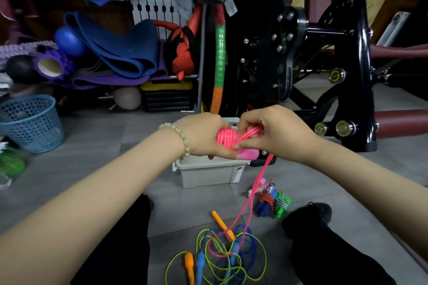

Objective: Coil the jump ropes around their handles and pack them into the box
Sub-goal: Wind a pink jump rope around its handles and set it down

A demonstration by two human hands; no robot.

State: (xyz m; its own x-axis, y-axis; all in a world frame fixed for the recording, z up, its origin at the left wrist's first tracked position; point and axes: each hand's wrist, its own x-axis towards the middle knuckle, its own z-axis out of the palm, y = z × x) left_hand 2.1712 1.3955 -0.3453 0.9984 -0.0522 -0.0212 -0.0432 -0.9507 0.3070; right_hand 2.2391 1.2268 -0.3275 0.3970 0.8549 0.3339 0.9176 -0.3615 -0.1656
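The pink jump rope (228, 137) is partly coiled round its handles (249, 154) and held above the box (208, 174). The left hand (203, 136) has its fingers clamped on the bundle, and the right hand (278, 132) pinches the loose strands. The rope's tail trails to the floor. Three coiled bundles (271, 199) lie beside the box, not yet packed, and the tangled ropes (222, 254) lie uncoiled.
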